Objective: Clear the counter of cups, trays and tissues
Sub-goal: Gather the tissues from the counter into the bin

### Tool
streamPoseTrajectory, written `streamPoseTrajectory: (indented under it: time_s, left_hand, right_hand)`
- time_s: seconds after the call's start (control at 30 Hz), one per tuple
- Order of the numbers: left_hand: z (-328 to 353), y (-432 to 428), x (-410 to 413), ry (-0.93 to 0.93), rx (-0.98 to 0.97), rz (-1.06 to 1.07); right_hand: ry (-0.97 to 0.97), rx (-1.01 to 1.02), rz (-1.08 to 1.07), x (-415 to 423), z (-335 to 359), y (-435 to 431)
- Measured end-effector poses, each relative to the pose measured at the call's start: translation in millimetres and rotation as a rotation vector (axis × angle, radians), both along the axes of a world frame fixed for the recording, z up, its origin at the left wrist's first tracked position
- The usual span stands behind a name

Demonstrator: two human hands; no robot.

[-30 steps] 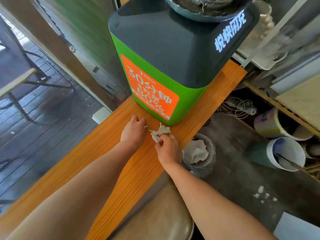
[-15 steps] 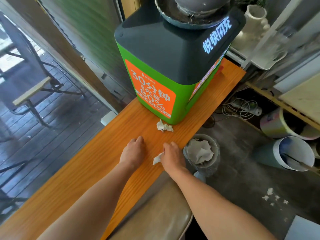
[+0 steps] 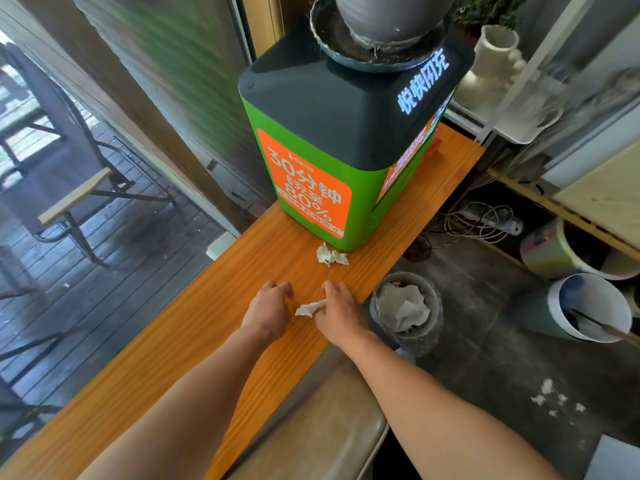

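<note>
Pinching a crumpled white tissue scrap (image 3: 309, 309), your right hand (image 3: 341, 315) rests near the orange wooden bench's (image 3: 173, 358) right edge; your left hand (image 3: 268, 311) lies curled, grip empty. Another crumpled white tissue (image 3: 331, 256) sits against the green charging box (image 3: 343, 168).

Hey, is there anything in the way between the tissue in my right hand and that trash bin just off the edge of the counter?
Nothing visible. The right hand pinches the tissue piece, and the bin sits open just beyond the counter edge, already holding crumpled paper.
</note>
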State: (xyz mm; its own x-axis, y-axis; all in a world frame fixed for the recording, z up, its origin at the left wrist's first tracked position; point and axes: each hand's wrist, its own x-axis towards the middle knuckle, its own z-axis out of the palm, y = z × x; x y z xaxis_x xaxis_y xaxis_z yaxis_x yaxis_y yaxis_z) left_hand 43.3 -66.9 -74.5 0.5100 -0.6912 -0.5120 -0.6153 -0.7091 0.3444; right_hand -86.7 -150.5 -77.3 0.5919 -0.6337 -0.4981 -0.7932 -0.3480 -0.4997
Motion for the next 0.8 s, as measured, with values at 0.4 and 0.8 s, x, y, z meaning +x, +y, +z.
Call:
streamPoseTrajectory:
  time_s: [0.4, 0.8]
  left_hand:
    - [-16, 12, 4, -0.023, 0.009, 0.026]
    - [5, -29, -2, -0.017, -0.019, -0.045]
  right_hand:
    - [-0.037, -0.296, 0.342, 14, -22, 22]
    - [-0.009, 0.093, 0.046, -2, 8, -30]
